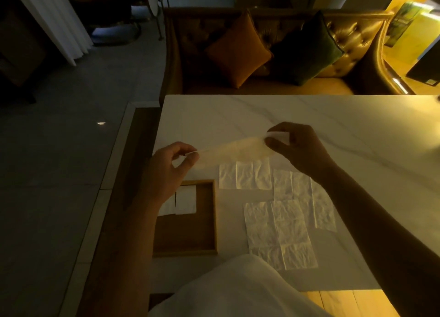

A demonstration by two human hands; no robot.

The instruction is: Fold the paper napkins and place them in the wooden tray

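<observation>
White held napkin: one, which I see stretched in the air above the table, between the two hands.
Left hand: thumb and forefinger pinch the napkin's left end, above the tray's far edge.
Right hand: fingertips pinch the right end, where a small white corner sticks up.
Wooden tray: one, on the table's left side, near me.
Folded napkins: I count two, side by side in the tray's far half; the left wrist partly hides the left one.
Flat napkins: three opened, creased sheets as far as I can count, overlapping, on the table right of the tray.
Table: one, white marble.
Cushions: two on the tufted sofa beyond the table, one orange, one dark green.
</observation>
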